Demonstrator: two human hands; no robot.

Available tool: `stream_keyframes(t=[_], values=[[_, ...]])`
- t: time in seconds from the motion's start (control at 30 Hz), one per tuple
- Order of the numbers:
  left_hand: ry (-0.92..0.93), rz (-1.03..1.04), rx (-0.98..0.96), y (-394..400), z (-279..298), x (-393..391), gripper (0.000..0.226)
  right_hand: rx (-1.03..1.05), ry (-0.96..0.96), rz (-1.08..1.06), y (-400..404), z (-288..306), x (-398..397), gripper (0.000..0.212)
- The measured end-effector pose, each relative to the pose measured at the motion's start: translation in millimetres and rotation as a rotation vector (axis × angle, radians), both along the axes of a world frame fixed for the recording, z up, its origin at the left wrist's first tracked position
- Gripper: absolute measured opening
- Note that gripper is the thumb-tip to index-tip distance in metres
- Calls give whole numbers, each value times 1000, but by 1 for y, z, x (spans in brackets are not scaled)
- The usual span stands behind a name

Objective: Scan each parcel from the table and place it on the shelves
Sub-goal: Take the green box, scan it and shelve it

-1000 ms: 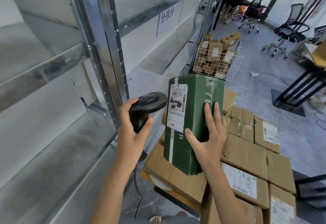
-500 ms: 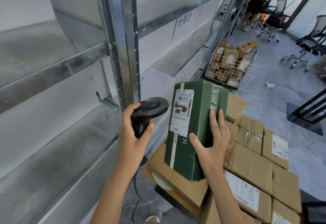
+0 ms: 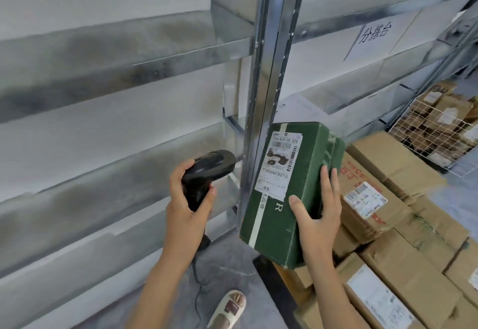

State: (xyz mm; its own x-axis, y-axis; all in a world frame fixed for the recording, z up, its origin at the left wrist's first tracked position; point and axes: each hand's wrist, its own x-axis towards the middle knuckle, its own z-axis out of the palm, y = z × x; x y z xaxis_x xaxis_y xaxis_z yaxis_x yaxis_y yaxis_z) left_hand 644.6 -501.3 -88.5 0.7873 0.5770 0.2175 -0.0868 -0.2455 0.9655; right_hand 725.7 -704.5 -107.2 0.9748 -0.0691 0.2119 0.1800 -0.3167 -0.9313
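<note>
Right grip (image 3: 316,214) clamped on green box (image 3: 292,194), lifted off desk, label facing scanner (image 3: 204,173) | left grip (image 3: 187,204) clamped on scanner | box looks stiff, light; hold long edges.

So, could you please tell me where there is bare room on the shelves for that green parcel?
The shelf boards left of the metal upright show bare, and so does the board under the paper sign. It is crowded at right: brown cartons cover the table, and small parcels fill the wire basket.
</note>
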Motion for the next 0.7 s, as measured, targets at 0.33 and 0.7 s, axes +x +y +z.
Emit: stream_keyframes(t=[0.33, 0.7], values=[[-13, 290, -50, 11, 3, -109, 64, 191, 112, 272, 36, -1, -65, 86], [-65, 553, -8, 55, 20, -207, 60, 325, 211, 617, 126, 16, -124, 83]])
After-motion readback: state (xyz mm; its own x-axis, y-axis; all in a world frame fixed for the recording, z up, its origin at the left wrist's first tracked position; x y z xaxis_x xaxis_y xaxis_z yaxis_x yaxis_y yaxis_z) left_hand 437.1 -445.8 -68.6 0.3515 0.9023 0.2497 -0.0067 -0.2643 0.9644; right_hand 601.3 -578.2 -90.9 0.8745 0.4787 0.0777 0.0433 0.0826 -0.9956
